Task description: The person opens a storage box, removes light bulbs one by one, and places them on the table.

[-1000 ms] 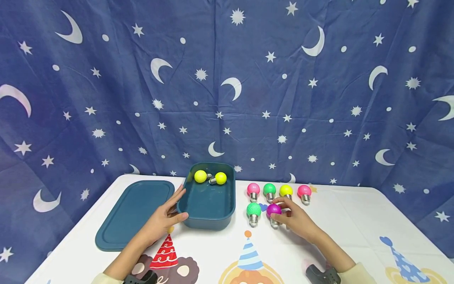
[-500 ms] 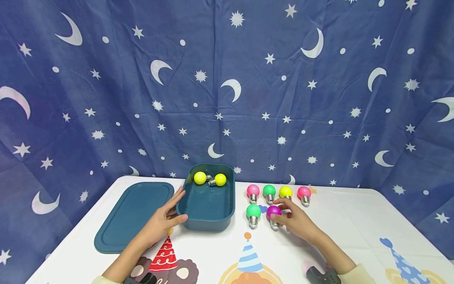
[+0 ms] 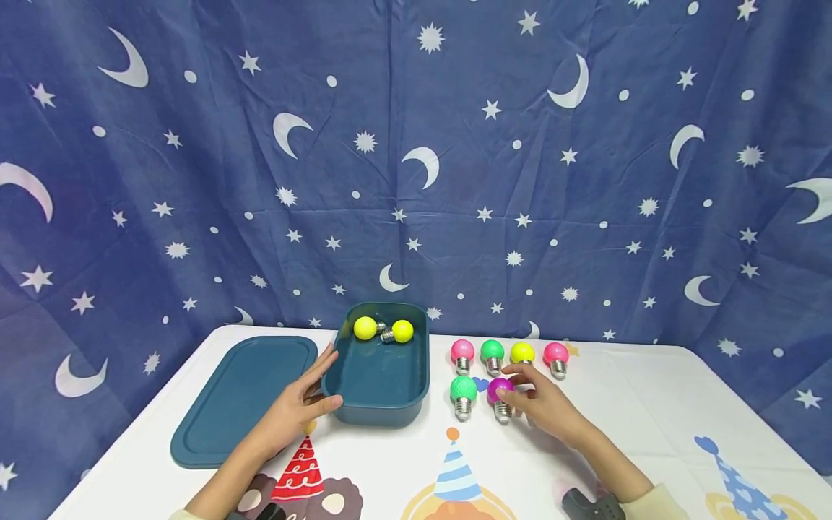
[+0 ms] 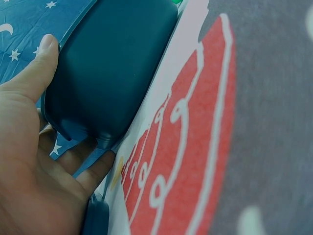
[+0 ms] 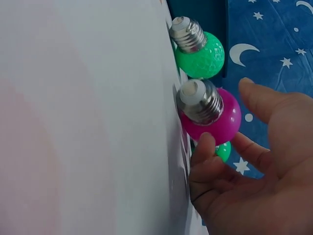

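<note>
In the head view, a dark blue box [image 3: 380, 375] stands open on the table, with two yellow light bulbs [image 3: 365, 328] lying inside. My left hand [image 3: 295, 412] rests against its left near corner, thumb and fingers spread along the wall. On the right, my right hand [image 3: 542, 404] has its fingers curled round a purple light bulb [image 5: 226, 120] on the table; in the right wrist view the thumb stands just off it. Beside it lies a textured green bulb [image 3: 464, 388]. Behind are a pink bulb [image 3: 462, 351], a green bulb, a yellow bulb and a red-pink bulb [image 3: 556, 353].
A flat dark blue lid [image 3: 240, 397] lies left of the box, near the left forearm. The tablecloth [image 3: 650, 419] is white with printed party figures. A blue curtain [image 3: 416, 159] with moons and stars hangs behind the table's back edge.
The head view has tilted slightly, so everything sits a little lower in it. Both hands and the bulbs keep nearly the same places.
</note>
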Tool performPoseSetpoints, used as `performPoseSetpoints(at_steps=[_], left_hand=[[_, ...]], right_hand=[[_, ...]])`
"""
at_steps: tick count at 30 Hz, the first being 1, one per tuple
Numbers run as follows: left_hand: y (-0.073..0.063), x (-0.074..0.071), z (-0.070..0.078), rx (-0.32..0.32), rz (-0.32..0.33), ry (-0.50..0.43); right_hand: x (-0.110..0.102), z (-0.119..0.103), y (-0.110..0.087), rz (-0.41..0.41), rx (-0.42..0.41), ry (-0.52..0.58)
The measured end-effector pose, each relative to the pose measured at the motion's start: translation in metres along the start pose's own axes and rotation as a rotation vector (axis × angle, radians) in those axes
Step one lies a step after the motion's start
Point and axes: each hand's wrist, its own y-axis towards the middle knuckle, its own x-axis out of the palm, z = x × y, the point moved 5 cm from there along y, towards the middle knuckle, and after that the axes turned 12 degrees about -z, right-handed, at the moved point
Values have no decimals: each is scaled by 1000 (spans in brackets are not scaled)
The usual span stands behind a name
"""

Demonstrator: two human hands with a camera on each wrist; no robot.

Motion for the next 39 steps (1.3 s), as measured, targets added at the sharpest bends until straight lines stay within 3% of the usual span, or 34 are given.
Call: performPoseSetpoints(at_steps=[17,32,39], left_hand=[[1,-1,1,-7,6,12],[-1,-1,0,4,3,-1],[-1,0,1,5,5,-5]], right_hand=[[-20,-9,-2,57,-35,-56],[-20,-23,-3,55,-87,55],[-15,-36,3,22,-55,100]])
